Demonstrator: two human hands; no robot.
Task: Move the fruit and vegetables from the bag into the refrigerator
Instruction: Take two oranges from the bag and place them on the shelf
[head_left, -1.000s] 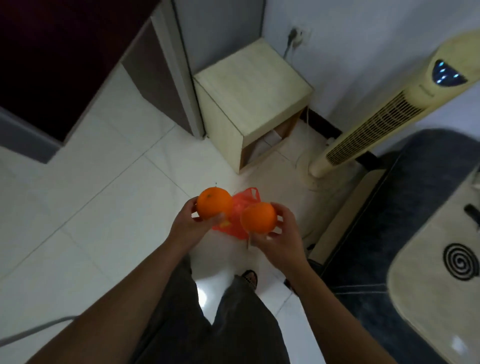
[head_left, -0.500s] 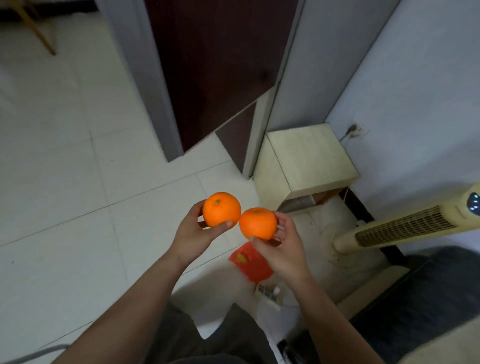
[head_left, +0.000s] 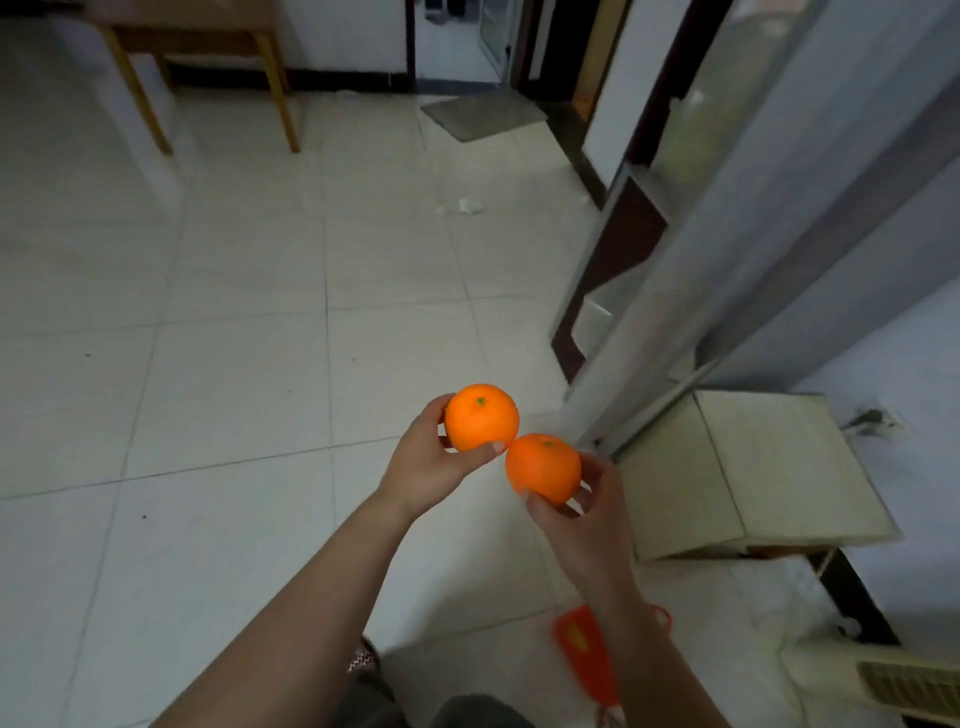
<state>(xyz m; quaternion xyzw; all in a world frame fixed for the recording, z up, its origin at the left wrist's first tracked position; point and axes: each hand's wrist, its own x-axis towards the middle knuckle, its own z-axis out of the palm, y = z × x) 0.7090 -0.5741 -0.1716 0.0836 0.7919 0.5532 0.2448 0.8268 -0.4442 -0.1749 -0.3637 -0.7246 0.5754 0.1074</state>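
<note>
My left hand (head_left: 423, 462) grips an orange (head_left: 481, 423) with its stem end up. My right hand (head_left: 582, 519) grips a second orange (head_left: 543, 467) just below and to the right; the two fruits nearly touch. Both are held in the air in front of me above the tiled floor. The red plastic bag (head_left: 584, 654) lies on the floor below my right forearm, partly hidden by it. The refrigerator (head_left: 727, 249), tall and grey with a dark door panel, stands on the right.
A low cream wooden stool (head_left: 779, 467) sits beside the refrigerator. A tower fan (head_left: 893, 680) lies at the bottom right. A wooden table's legs (head_left: 275, 88) stand at the far left, a doormat (head_left: 483, 117) by the doorway, and paper scraps (head_left: 470, 205) on the floor.
I have risen and turned left, away from the bag, lifting both oranges. The bag dropped low in view and the open room and doorway came into sight.
</note>
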